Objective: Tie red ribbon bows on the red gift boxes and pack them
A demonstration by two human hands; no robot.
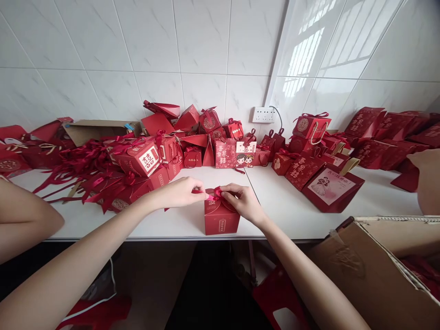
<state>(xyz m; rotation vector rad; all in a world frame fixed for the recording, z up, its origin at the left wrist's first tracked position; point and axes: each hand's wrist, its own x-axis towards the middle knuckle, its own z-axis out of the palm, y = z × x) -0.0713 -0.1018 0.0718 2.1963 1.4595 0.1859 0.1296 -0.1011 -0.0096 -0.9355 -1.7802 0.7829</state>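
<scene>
A small red gift box (pixel 222 222) stands upright near the front edge of the white table (pixel 175 224). On its top is a red ribbon (pixel 217 191), gathered at the middle. My left hand (pixel 187 191) comes in from the left, its fingertips pinched on the ribbon at the box's left top. From the right, my right hand (pixel 243 200) has thumb and fingers closed on the ribbon's knot area, its palm beside the box's top right corner.
Piled red boxes (pixel 137 156) and loose ribbons (pixel 82 160) lie at the left. More boxes (pixel 304 169) line the back and right. An open cardboard carton (pixel 360 266) stands at front right. Other people's arms (pixel 27 213) show at both sides.
</scene>
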